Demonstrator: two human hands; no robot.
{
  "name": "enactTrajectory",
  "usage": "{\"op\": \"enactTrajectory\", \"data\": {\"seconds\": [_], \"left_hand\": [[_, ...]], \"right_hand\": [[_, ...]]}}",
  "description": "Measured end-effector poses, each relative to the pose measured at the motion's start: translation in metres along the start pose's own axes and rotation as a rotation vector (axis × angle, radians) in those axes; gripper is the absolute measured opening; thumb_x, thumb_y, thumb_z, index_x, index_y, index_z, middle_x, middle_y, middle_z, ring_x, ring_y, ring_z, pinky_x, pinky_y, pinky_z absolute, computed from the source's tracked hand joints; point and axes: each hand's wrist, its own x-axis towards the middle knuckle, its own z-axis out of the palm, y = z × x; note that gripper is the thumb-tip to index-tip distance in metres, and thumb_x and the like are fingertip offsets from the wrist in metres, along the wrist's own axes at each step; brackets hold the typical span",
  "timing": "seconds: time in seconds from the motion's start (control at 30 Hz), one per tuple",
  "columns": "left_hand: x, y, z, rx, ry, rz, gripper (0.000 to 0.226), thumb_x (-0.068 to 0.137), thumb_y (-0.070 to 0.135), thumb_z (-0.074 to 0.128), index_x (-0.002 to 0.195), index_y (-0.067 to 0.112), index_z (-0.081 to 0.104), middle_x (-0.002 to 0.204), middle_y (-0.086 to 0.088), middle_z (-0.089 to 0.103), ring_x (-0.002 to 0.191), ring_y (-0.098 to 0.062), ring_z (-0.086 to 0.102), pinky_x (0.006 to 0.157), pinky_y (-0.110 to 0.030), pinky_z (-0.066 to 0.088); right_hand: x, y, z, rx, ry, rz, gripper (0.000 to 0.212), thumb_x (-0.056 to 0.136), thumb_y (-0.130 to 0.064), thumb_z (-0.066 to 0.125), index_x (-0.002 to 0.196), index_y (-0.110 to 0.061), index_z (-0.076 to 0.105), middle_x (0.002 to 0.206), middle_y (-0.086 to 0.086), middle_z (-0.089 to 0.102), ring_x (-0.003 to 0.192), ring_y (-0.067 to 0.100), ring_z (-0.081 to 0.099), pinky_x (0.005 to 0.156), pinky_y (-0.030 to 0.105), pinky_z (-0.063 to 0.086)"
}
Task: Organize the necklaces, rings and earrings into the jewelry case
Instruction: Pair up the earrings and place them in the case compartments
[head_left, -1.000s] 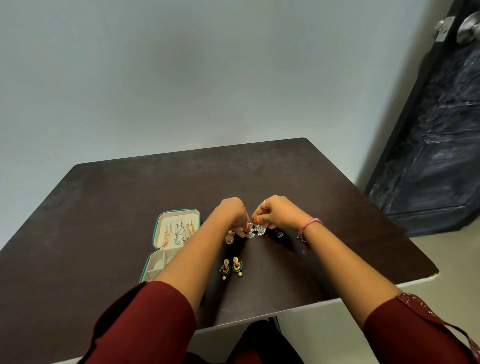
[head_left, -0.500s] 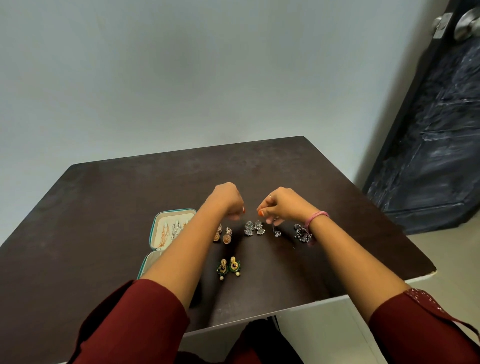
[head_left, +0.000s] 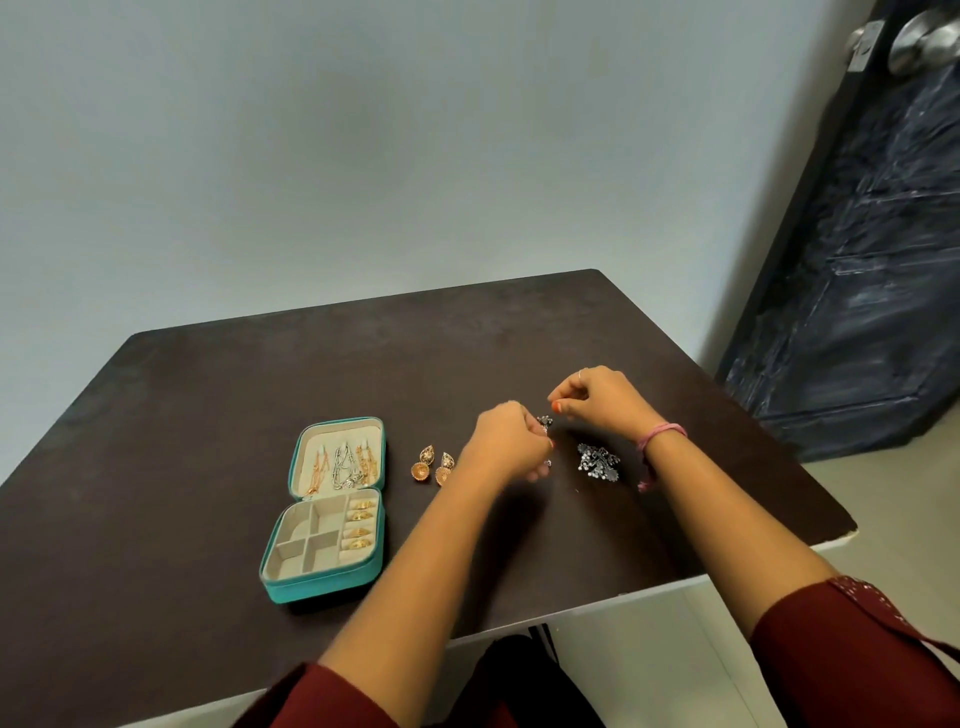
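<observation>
A dark brown table (head_left: 260, 395) stands against a pale wall (head_left: 363, 130), beside a dark door (head_left: 872, 260).

Soft, even indoor light falls across a dark table (head_left: 218, 415), with faint sheen on its far half and diffuse shadows under both forearms. The left hand (head_left: 511, 447) is slightly motion-blurred. Wide-angle distortion bends the door (head_left: 857, 260) at right.

The left hand (head_left: 506, 441) covers most of a small silver earring (head_left: 544, 422) so its grip can't be made out, the necklaces (head_left: 343, 464) in the case lid blur into a tangle, and the bench (head_left: 208, 395) runs off the left edge.
</observation>
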Motion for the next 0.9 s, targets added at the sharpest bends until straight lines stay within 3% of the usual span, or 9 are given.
{"op": "enactTrajectory", "data": {"seconds": [0.17,0.27,0.4,0.5,0.57,0.63,0.73,0.9], "left_hand": [[-0.014,-0.023,0.031,-0.26,0.037,-0.062,0.014,0.088,0.008,0.055,0.089,0.016,0.044,0.055,-0.002,0.063,0.042,-0.01,0.059,0.061,-0.027,0.055],[-0.019,-0.03,0.035,-0.341,0.119,-0.071,0.011,0.087,0.009,0.055,0.091,0.015,0.047,0.051,0.001,0.063,0.042,-0.009,0.06,0.067,-0.031,0.056],[-0.024,-0.028,0.026,-0.432,0.293,0.033,0.008,0.085,0.006,0.054,0.083,0.013,0.053,0.044,0.006,0.059,0.048,-0.012,0.064,0.063,-0.034,0.056],[-0.023,-0.023,0.016,-0.453,0.418,0.124,0.01,0.084,0.008,0.058,0.079,0.015,0.054,0.05,0.006,0.061,0.049,-0.009,0.064,0.061,-0.031,0.055],[-0.02,-0.019,0.008,-0.414,0.499,0.178,0.007,0.085,0.013,0.062,0.081,0.018,0.058,0.064,0.007,0.063,0.059,-0.007,0.065,0.065,-0.026,0.053],[-0.016,-0.014,-0.001,-0.352,0.534,0.257,0.004,0.086,0.016,0.063,0.087,0.02,0.063,0.075,0.012,0.062,0.069,-0.002,0.061,0.067,-0.012,0.046],[-0.011,-0.006,-0.012,-0.242,0.465,0.387,0.015,0.09,0.017,0.062,0.103,0.02,0.068,0.088,0.018,0.061,0.078,0.008,0.056,0.068,0.001,0.039],[-0.006,0.011,-0.019,-0.169,0.32,0.539,0.023,0.088,0.017,0.067,0.11,0.02,0.07,0.106,0.004,0.067,0.091,-0.001,0.064,0.081,-0.009,0.049]], "right_hand": [[-0.006,0.001,0.005,0.059,-0.095,-0.032,0.008,0.083,-0.02,0.072,0.091,-0.018,0.074,0.073,-0.007,0.07,0.07,0.003,0.065,0.061,0.004,0.043],[-0.005,-0.002,0.005,0.002,-0.121,-0.074,0.011,0.081,-0.028,0.074,0.089,-0.021,0.077,0.082,-0.006,0.073,0.077,0.004,0.065,0.068,0.009,0.045],[-0.004,-0.005,0.01,-0.131,-0.14,-0.094,0.014,0.085,-0.027,0.069,0.09,-0.017,0.077,0.093,-0.002,0.073,0.086,0.009,0.063,0.08,0.023,0.048],[-0.007,-0.007,0.011,-0.117,-0.102,-0.079,0.015,0.09,-0.024,0.062,0.091,-0.014,0.074,0.093,-0.002,0.071,0.084,0.01,0.062,0.078,0.024,0.047],[-0.008,-0.007,0.007,-0.02,-0.049,-0.074,0.016,0.092,-0.02,0.058,0.093,-0.011,0.072,0.088,-0.007,0.067,0.076,0.002,0.058,0.069,0.015,0.042],[-0.01,-0.009,0.0,0.107,-0.007,-0.079,0.016,0.093,-0.019,0.059,0.095,-0.009,0.072,0.078,-0.015,0.063,0.065,-0.007,0.056,0.061,0.006,0.037],[-0.018,-0.017,-0.014,0.379,-0.012,-0.07,0.015,0.092,-0.018,0.062,0.098,-0.008,0.071,0.072,-0.013,0.063,0.055,-0.011,0.054,0.056,0.006,0.038],[-0.026,-0.026,-0.033,0.662,-0.073,0.042,0.012,0.091,-0.021,0.063,0.096,-0.015,0.071,0.076,-0.007,0.065,0.065,0.0,0.051,0.057,0.015,0.035]]}}
